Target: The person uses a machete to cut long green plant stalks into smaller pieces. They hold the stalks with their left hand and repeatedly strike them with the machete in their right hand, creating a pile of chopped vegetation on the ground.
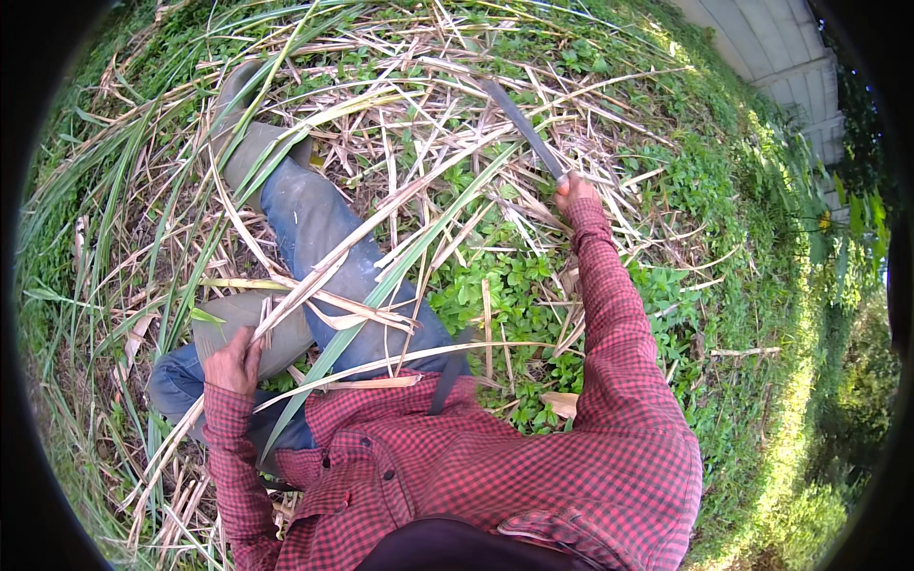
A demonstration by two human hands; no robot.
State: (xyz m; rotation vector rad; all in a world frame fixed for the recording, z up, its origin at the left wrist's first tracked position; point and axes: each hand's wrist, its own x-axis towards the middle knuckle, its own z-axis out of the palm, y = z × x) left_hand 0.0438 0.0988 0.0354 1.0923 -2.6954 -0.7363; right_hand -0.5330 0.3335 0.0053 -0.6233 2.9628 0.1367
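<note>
My right hand (576, 193) is stretched out ahead, closed round the handle of a machete (524, 130). The long, dull grey blade slants away to the far left, over scattered dry stalks. Near my left knee, my left hand (233, 364) is closed on a few long, dry stalks (328, 265). They run from lower left across my legs toward the far right. A long green leaf (409, 259) also lies slantwise over my legs. What else sits inside my left fingers is hidden.
My bent legs in jeans and grey-green boots (252, 143) lie among the stalks. Dry litter (381, 143) and long green blades (124, 181) cover the ground. Low leafy plants (486, 295) grow between my legs and right arm. A pale panelled wall (771, 57) stands far right.
</note>
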